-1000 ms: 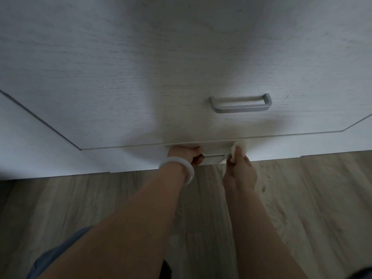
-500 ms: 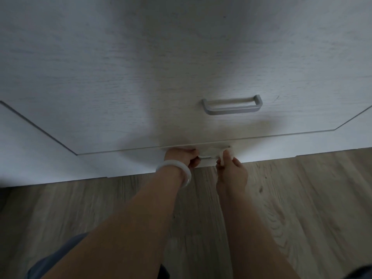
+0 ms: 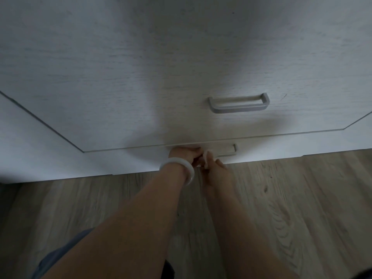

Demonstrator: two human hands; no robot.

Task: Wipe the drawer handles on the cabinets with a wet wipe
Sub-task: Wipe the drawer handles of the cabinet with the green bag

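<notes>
Your right hand [image 3: 214, 168] pinches a small white wet wipe [image 3: 206, 156] between curled fingers at the left end of the lower drawer handle [image 3: 227, 151], low on the cabinet front just above the floor [image 3: 291, 198]. Your left hand [image 3: 186, 155], a white bangle [image 3: 178, 168] on its wrist, curls its fingers at the same end, apparently around the handle, though shadow hides the contact. The wipe looks crumpled and touches both hands. The upper drawer handle [image 3: 239, 103], a grey metal bar, stands untouched farther up and to the right.
</notes>
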